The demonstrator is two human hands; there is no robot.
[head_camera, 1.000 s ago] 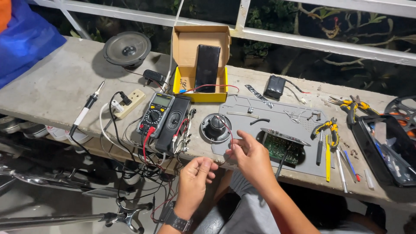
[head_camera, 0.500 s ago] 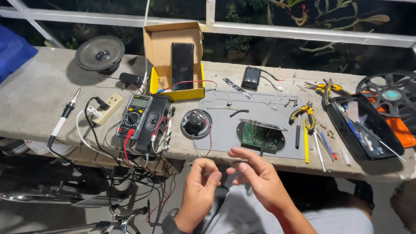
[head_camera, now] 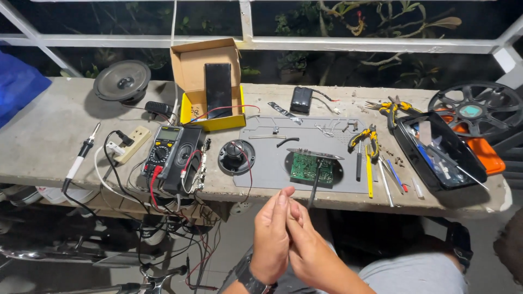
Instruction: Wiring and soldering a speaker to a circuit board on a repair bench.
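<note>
**Two hands pressed together on one thin tool below the bench edge**

Two hands met palm to palm in front of our lap. Our left hand (head_camera: 271, 239) stood upright with its fingers together, and our right hand (head_camera: 311, 253) lay against it, fingers closed around the lower end of a thin dark tool (head_camera: 314, 190). Whether the left fingers also pinched the tool we could not tell; the right hand covered that spot.

The tool rose from the fingers up and slightly to the right, its long axis nearly upright, its tip over the near edge of the grey mat (head_camera: 261, 177). Just beyond the tip lay the green circuit board (head_camera: 311, 166). The right hand sat nearer to it than the left.

Left of the fingers and farther off stood a small black speaker (head_camera: 236, 157) with red wire, then a yellow multimeter (head_camera: 162, 152). Right of the fingers lay screwdrivers (head_camera: 370, 174) and yellow pliers (head_camera: 364, 136), well apart from the tool. Farther right sat an open black case (head_camera: 436, 182). Beyond the board stood a cardboard box (head_camera: 204, 65). Nothing stood between tip and board.
</note>
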